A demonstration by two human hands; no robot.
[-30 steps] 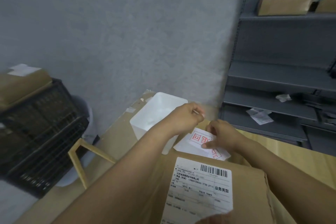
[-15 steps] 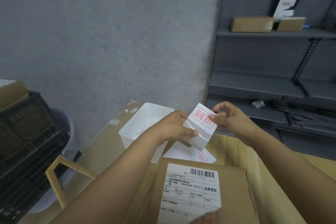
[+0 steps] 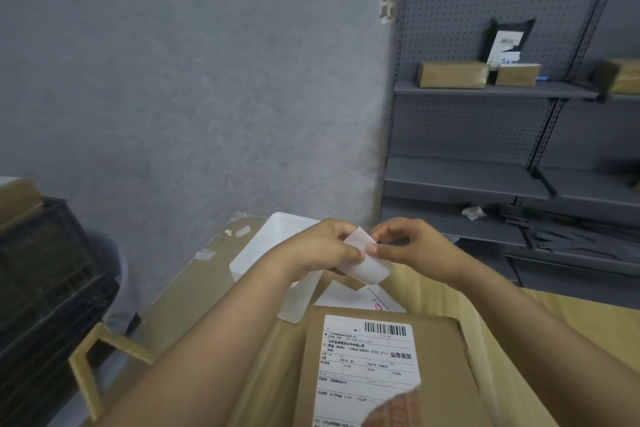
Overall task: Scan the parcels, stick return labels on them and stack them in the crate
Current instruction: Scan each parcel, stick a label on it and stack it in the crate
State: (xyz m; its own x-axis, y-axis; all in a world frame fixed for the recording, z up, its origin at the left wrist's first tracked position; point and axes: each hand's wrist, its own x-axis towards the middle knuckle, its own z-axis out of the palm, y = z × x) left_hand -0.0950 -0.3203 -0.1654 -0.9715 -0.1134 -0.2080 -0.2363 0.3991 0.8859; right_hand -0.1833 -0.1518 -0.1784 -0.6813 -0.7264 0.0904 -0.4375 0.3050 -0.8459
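A single head-worn camera looks forward and down from close above a labelled cardboard parcel [image 3: 381, 367]; beyond the parcel a grey wall, right of it grey shelving [image 3: 485, 90].

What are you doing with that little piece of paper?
A person holds a small white label up in both hands: the left hand and the right hand each pinch it at the top, as if to peel it apart. Below them a brown parcel with a barcode shipping label lies on the table, and no return label shows on it yet. More label sheets lie beside a white tray. A black crate stands to the left.
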